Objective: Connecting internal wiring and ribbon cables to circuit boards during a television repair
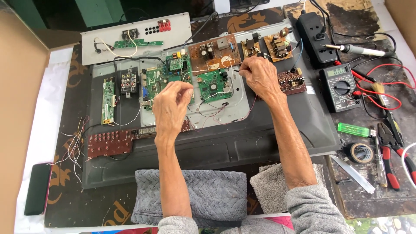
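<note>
An opened television back lies flat before me with several circuit boards on it. My left hand hovers over the green main board, its fingertips pinched on a thin white wire. My right hand rests fingers-down at the edge of the brown power board, pinching the same wire's other end near a smaller green board. Both forearms reach in from the bottom in grey sleeves.
To the right lie a black multimeter with red leads, a soldering iron, a power strip, a green lighter, tape roll and red-handled pliers. A grey metal panel sits behind. Grey towels lie near me.
</note>
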